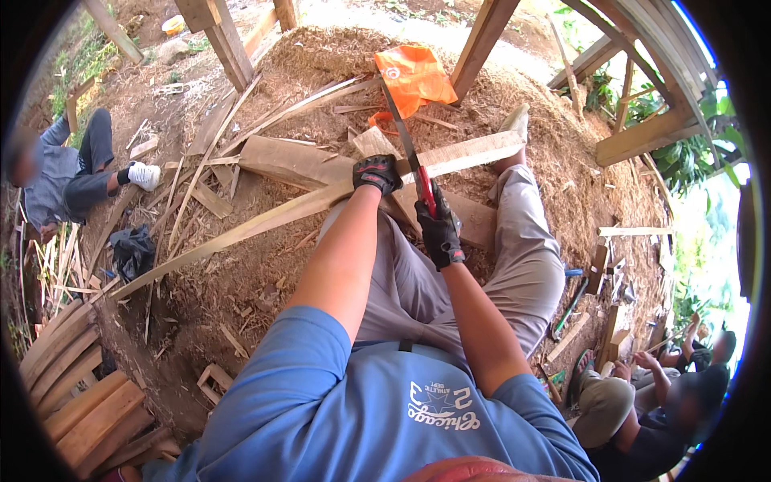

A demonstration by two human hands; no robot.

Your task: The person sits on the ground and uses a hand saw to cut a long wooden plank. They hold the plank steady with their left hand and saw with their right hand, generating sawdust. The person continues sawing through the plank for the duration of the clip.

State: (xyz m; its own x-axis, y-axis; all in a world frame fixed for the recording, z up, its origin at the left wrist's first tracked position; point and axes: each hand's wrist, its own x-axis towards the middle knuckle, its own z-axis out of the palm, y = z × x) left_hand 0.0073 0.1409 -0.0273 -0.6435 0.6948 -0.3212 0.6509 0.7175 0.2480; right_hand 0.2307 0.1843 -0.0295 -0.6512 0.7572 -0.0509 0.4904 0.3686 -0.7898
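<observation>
Currently my gloved left hand (377,173) presses down on the long wooden plank (305,207) lying across my knees, fingers clenched over its edge. My gloved right hand (438,229) grips the red handle of the handsaw (405,145), blade slanting up across the plank. I judge the plank stiff, light and splintery; hold it close to the cut. An orange plastic bag (414,78) lies just beyond the blade tip; wood offcuts (210,201) litter the sawdust mound (562,193) around me.

Right hand (440,233) saws plank (321,201) with handsaw (405,145); left hand (376,173) steadies it
</observation>
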